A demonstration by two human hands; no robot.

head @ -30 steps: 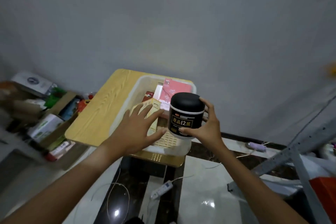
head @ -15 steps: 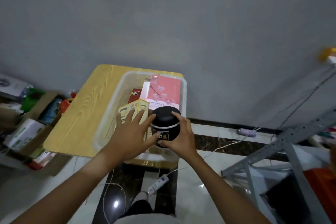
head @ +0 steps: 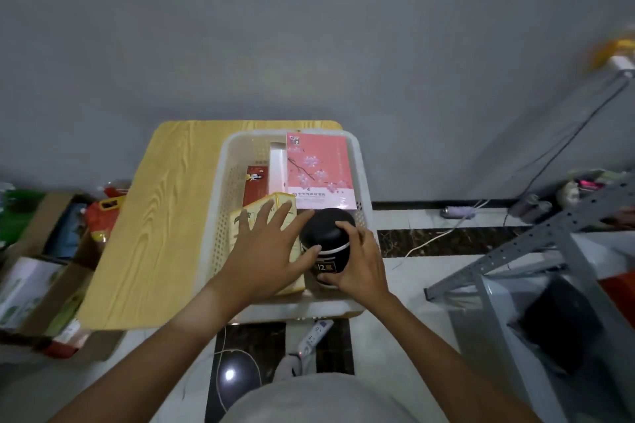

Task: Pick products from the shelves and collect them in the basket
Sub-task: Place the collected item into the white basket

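A: Nearest to me, what do I log first?

B: I see a white power strip [head: 313, 336] on the floor below the near edge of the surface, with a thin cable looping beside it.

A: Hands?

B: I note the right hand [head: 357, 268] gripping a black jar [head: 326, 240] with a domed black lid; its fingers [head: 347, 228] curl over the lid and the thumb presses the label low on the side. The jar stands upright inside the near right corner of the white basket [head: 223, 189]. The left hand [head: 266, 251] lies flat, fingers spread, on a yellow box [head: 275, 203] in the basket; its thumb touches the jar's side.

A: Further in?

B: I record a red box [head: 256, 184] beyond the yellow one, a white box [head: 277, 168] standing next to it, and a pink blossom-printed box [head: 319, 168] leaning against the far right wall, just behind the jar.

A: Support?

B: The basket sits on the right half of a wood-grain surface [head: 158, 216] against a grey wall.

A: Surroundings?

B: Cardboard boxes of packaged goods [head: 41, 251] on the left floor; a grey metal shelf frame [head: 536, 244] on the right.
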